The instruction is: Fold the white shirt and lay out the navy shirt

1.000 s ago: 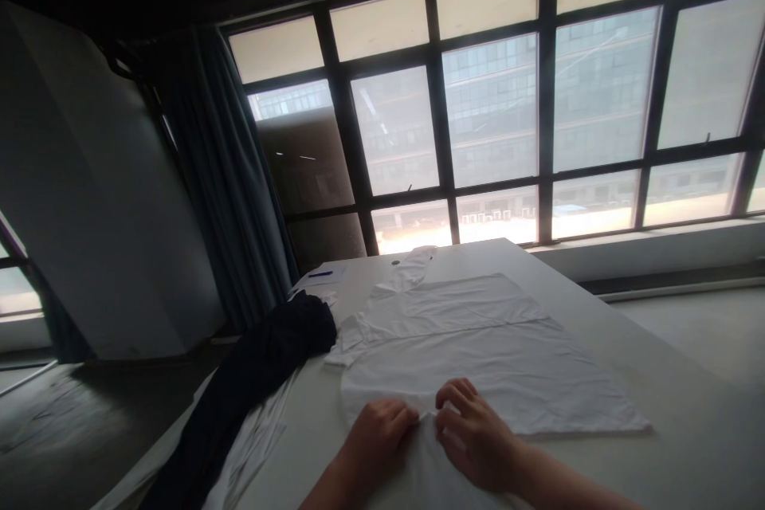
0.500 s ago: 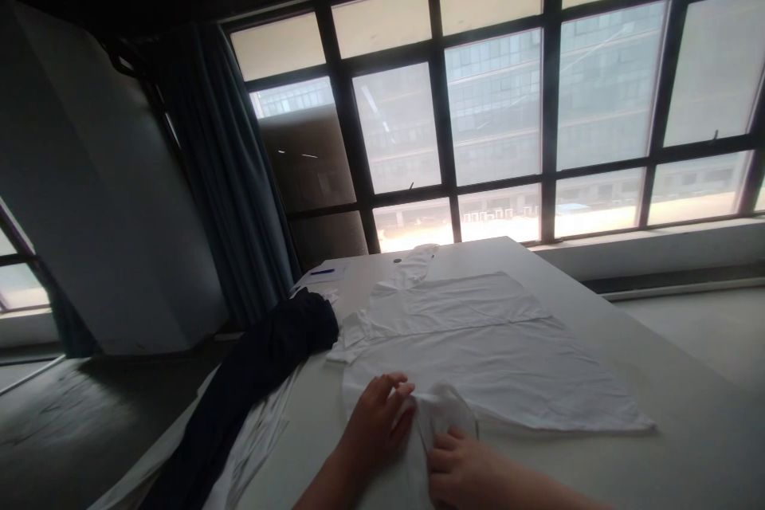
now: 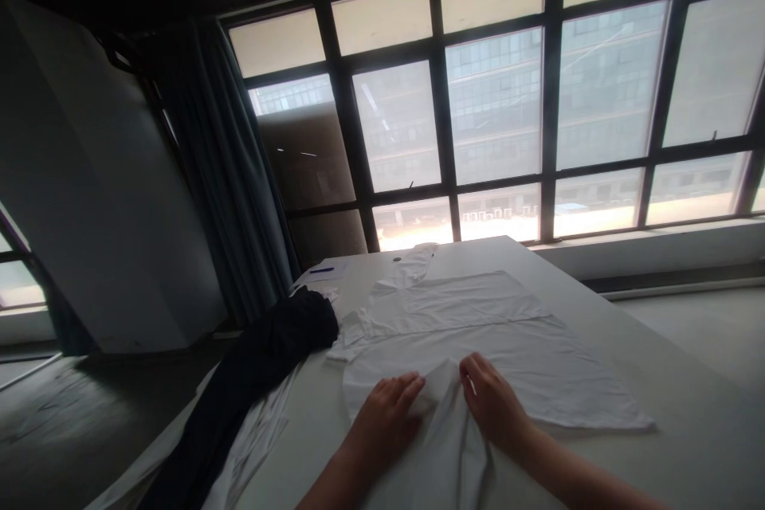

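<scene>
Right hand [image 3: 495,408] has shifted up the shirt [image 3: 478,343], pinching it; left hand [image 3: 387,418] apart, grip unclear; dark cloth [image 3: 256,382] on bench [image 3: 675,414] leftward.

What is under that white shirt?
The white table is under it: you can see the tabletop beside the white shirt. The cloth covers the part right beneath, so I can't tell if anything else is hiding there.
</scene>
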Motion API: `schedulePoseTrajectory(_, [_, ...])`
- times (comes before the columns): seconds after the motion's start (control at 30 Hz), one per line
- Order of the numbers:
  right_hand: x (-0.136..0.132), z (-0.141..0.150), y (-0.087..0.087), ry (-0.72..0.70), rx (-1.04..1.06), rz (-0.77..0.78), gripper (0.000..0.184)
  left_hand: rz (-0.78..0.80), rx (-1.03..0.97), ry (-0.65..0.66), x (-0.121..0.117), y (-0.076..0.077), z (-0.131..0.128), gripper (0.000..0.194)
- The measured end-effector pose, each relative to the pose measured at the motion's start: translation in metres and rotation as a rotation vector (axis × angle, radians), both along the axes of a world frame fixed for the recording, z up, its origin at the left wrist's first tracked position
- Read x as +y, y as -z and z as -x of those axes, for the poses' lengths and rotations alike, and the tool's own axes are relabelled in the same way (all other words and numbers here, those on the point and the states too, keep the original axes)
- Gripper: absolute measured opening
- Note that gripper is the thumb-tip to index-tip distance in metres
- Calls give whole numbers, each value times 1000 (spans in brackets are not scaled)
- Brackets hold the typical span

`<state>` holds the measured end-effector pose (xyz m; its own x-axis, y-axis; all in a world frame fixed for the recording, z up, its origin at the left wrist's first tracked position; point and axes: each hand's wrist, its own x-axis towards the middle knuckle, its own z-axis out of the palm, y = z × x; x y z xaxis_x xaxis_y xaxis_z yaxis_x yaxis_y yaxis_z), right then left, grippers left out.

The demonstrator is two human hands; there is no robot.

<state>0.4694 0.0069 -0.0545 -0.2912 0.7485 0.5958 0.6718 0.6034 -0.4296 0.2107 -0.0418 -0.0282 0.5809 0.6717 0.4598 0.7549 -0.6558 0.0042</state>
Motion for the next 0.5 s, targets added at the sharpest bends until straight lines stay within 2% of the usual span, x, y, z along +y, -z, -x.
schedulePoseTrajectory(0.1, [-3,-2,-4,-78,-148,-84,22,21,36,-64,5,6,1,46])
schedulePoseTrajectory(0.23, [-30,3,-25,-464,-225,-155,22,59,-13,-119,5,6,3,36])
schedulePoseTrajectory(0.3, [-44,11,-27,-624,-301,-222,21,54,-51,-156,4,5,4,36])
schedulePoseTrajectory(0.37, [-52,22,-17,-681,-376,-320,22,45,-76,-195,5,6,7,41])
schedulePoseTrajectory(0.5, [-52,43,27,-616,-420,-472,24,111,-85,-252,10,11,13,35])
